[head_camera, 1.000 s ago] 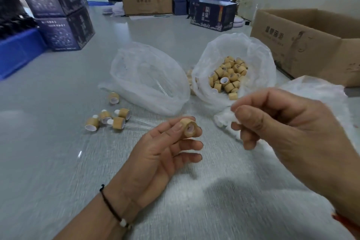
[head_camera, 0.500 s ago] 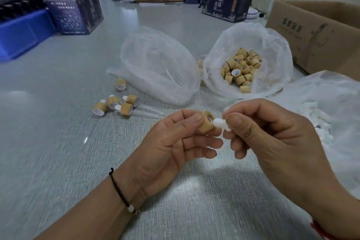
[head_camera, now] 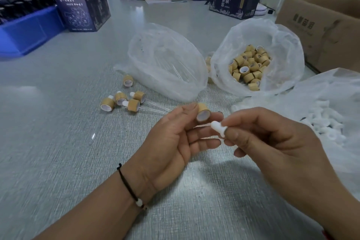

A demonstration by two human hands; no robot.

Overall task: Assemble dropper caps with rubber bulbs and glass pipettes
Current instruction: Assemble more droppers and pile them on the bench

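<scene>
While our left hand (head_camera: 171,134) is pinching the cap (head_camera: 203,113), our right hand (head_camera: 272,142) is pinching the bulb (head_camera: 217,127). Bulb's looking soft; we're gripping its base.

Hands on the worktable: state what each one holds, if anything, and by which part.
Left hand pinches a wooden cap by its side wall, white opening facing the camera. Right hand pinches a white rubber bulb by its rear end.

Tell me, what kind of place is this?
Probably a packing workshop. A bag of loose caps sits on a long grey table, with stacked printed boxes and a brown carton around.
</scene>
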